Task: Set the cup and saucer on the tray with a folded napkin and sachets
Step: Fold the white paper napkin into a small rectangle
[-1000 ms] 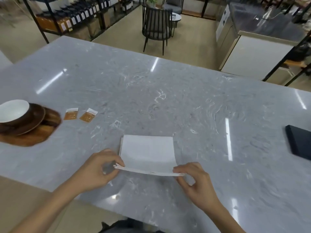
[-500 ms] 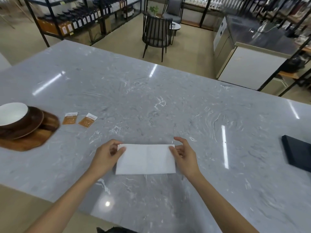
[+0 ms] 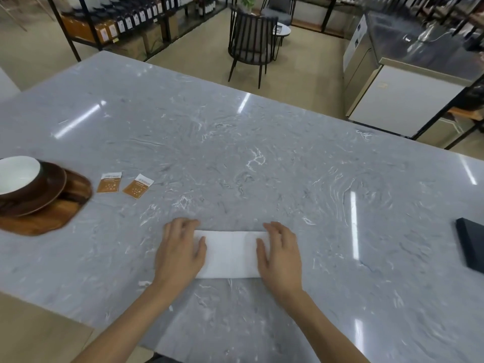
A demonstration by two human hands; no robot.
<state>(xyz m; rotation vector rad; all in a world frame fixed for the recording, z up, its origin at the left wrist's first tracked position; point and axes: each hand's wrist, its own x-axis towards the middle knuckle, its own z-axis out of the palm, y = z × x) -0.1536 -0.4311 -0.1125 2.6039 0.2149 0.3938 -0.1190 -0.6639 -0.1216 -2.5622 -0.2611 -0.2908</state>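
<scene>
The napkin lies flat on the grey marble surface, directly in front of the person and between the two hands, its long axis running left to right. The left hand presses its left end and the right hand its right end, both with straight, relaxed fingers laid flat on the paper and gripping nothing. The tray sits well apart at the far left edge of view, already carrying the saucer with the cup on it. The two sachets lie on the surface just beside the tray, between it and the napkin. So everything the napkin has to join lies to the left, and the left hand is clearly the nearer one for carrying it across; the fold looks done or nearly so, judging by the narrow strip.

Against the frame a second ago, the napkin is no longer a raised sheet pinched at its near edge: it is folded over to half the depth. Half a second ago the hands touched its ends with fingertips; now the palms lie over them, flattening the crease
</scene>
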